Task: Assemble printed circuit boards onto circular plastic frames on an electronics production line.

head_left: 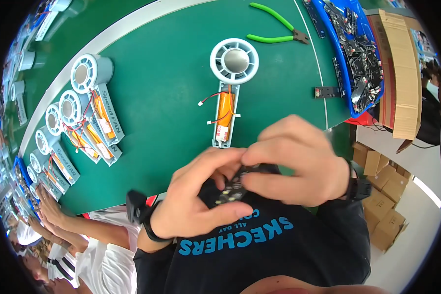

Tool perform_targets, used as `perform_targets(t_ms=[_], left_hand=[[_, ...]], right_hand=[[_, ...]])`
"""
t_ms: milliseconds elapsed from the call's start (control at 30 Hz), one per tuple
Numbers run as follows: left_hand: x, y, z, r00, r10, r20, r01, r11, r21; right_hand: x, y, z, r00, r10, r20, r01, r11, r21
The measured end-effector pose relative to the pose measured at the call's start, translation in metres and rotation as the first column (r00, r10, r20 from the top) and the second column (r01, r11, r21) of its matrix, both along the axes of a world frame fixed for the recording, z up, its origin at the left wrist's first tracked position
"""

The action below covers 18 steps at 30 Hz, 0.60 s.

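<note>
My left hand (pixel 193 196) is closed around a small black circuit board (pixel 232 189) with pale components on it, held close to my chest. Fingers of my right hand (pixel 299 164) pinch at the board's upper end; that hand is slightly blurred, and its fingertips cover part of the board. Just beyond my hands lies a handheld fan body (pixel 234 61) with a round grey-white head. An orange battery (pixel 225 110) sits in its opened handle, and thin red and black wires with white plugs stick out at the sides.
Green-handled pliers (pixel 274 36) lie at the far right. A blue bin (pixel 345 63) heaped with black circuit boards stands at the right, beside a single board (pixel 327 92). More fan bodies (pixel 90 73) line the left. Co-workers' arms (pixel 78 223) are at lower left; cardboard boxes (pixel 384 210) sit at right.
</note>
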<state>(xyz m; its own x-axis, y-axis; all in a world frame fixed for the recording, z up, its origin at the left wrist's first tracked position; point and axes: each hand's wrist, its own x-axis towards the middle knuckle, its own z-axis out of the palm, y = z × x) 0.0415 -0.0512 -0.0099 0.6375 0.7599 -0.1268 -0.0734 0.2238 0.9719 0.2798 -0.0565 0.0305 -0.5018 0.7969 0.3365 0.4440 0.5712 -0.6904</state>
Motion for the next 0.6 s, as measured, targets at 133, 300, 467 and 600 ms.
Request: perform_targets(t_ms=[133, 300, 467, 600], left_hand=[[-0.011, 0.012, -0.005, 0.993, -0.063, 0.102, 0.096, 0.931, -0.352], [-0.011, 0.007, -0.019, 0.976, 0.198, 0.093, -0.171, 0.956, -0.240], [0.005, 0.017, -0.030, 0.974, 0.216, -0.073, -0.212, 0.976, 0.060], [0.009, 0.025, -0.034, 0.972, 0.233, 0.020, -0.232, 0.973, -0.014]], right_hand=[[-0.014, 0.007, -0.023, 0.992, 0.006, -0.128, -0.004, 1.000, 0.018], [-0.021, 0.004, -0.038, 0.865, -0.479, -0.148, 0.449, 0.872, -0.196], [-0.021, 0.014, -0.067, 0.925, -0.331, -0.188, 0.318, 0.943, -0.096], [-0.033, 0.018, -0.074, 0.898, -0.331, -0.289, 0.305, 0.943, -0.131]])
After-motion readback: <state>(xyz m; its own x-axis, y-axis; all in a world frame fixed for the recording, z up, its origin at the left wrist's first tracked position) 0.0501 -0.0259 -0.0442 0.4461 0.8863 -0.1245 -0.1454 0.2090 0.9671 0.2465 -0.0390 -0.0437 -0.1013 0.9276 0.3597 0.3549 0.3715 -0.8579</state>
